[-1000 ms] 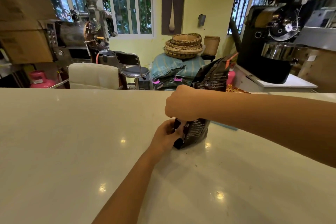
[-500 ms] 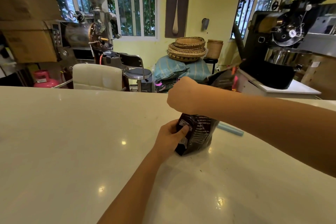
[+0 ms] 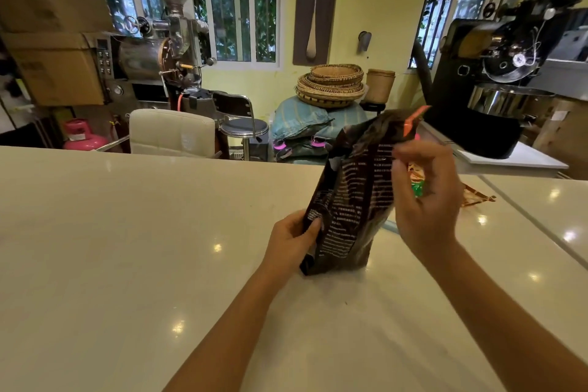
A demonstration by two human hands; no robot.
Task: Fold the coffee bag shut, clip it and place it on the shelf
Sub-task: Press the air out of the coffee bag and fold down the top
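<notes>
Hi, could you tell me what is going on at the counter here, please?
A person is working on a dark coffee bag standing upright on a white counter. The left hand grips the bag's lower left edge, while the right hand pinches its upper right side. The top of the bag, with an orange tab, stands unfolded and no clip is on it. A light blue item, mostly hidden, lies behind the bag.
</notes>
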